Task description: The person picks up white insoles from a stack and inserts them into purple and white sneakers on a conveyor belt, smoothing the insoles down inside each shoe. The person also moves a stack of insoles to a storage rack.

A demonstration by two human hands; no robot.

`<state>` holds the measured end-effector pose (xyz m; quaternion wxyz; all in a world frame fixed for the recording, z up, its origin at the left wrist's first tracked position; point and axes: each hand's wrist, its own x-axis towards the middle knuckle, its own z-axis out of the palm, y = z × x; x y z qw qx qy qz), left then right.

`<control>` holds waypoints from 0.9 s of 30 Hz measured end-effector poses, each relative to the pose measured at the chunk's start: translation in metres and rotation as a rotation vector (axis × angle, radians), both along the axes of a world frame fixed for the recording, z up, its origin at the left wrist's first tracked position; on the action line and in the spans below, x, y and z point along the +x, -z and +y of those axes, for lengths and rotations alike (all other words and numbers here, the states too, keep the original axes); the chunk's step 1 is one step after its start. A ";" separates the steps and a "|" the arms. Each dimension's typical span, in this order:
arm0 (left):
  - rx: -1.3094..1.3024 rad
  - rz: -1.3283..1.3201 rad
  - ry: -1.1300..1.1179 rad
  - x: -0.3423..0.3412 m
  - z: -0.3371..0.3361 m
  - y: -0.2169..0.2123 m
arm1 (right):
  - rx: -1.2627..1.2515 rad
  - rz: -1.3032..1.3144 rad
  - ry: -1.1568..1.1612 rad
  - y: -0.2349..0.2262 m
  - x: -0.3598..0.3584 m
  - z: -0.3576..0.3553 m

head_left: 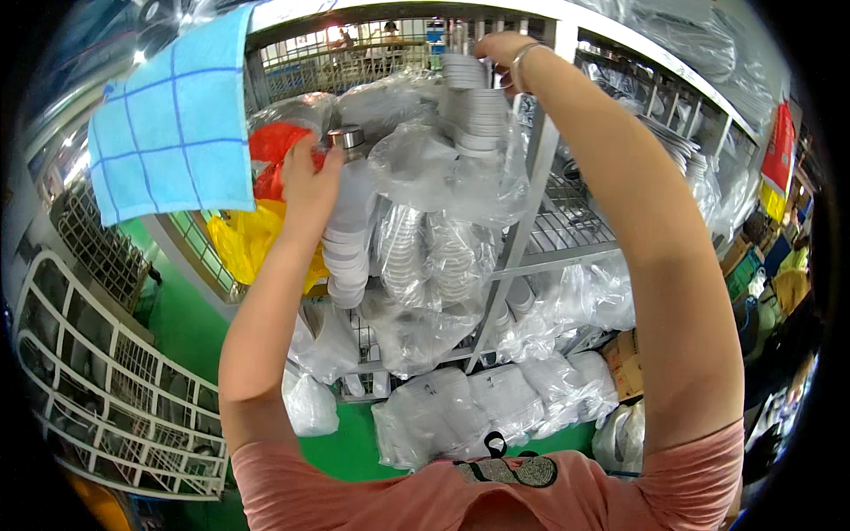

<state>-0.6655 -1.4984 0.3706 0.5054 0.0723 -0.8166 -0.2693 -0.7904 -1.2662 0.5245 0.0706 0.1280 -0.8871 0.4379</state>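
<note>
My right hand (512,60) reaches up to a tall stack of pale grey-white round discs (479,115), like plates or lids. Its fingers curl over the upper end of the stack, with the thumb lower on the side. Clear plastic wrap (416,164) hangs loosely around the stack's lower part. On the left, my left hand (310,181) is at a red plastic bag (274,146), some of which shows between finger and thumb. Its other fingers are hidden. A shiny metal cylinder (346,136) stands just right of that hand.
Metal rack shelves (558,264) hold several plastic-wrapped stacks (425,257). More wrapped bundles (434,416) lie low near the green floor (190,310). A blue checked cloth (173,124) and a yellow bag (248,239) hang left. A white wire rack (115,380) stands lower left.
</note>
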 end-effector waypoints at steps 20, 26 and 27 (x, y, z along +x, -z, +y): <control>0.689 -0.316 1.067 -0.089 0.183 -0.080 | 0.084 0.605 -0.677 0.185 0.222 0.149; 0.164 0.215 0.757 0.002 0.239 -0.090 | 0.116 -0.034 -0.134 0.343 0.324 0.272; -0.158 0.370 0.659 0.010 0.229 -0.084 | 0.098 -0.164 0.000 0.363 0.352 0.289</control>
